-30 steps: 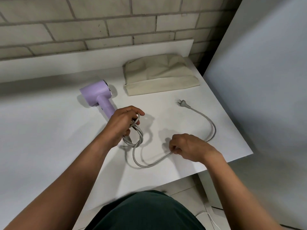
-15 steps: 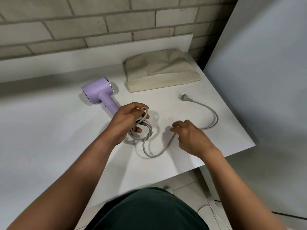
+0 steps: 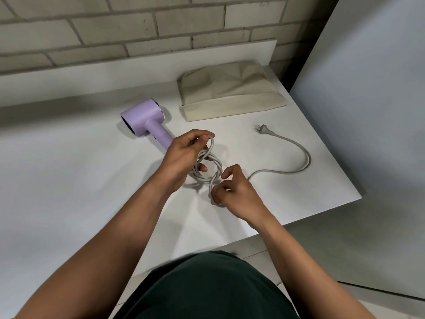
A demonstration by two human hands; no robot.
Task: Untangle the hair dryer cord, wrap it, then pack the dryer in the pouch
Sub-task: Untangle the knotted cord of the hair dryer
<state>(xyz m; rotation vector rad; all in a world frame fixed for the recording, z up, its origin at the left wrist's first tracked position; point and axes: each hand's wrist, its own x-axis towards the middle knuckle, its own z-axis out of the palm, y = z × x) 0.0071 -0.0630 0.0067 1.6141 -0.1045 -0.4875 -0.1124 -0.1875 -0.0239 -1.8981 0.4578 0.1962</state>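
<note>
Near the middle of the frame the left hand [image 3: 184, 155] holds a bundle of loops of the grey rubbery power cord [image 3: 305, 157]. Its fingers [image 3: 202, 134] are curled through and around them, so the gathered coils cannot spring apart. Just below and to the right, the right hand [image 3: 236, 192] pinches a strand at the lower end of the bundle, apparently to tease it against the loops; whether a knot remains there I cannot tell. The lilac plastic hair dryer [image 3: 143, 117] lies on its side on the white tabletop [image 3: 69, 180], left of centre, its handle pointing at the left hand. The rest of the cord curves out to the right and ends in a grey plug [image 3: 263, 129] lying free, slack for wrapping. The beige cloth pouch [image 3: 230, 93] lies flat in the upper middle, apart from the dryer, its hemmed edge toward the person, seemingly ready for packing.
</note>
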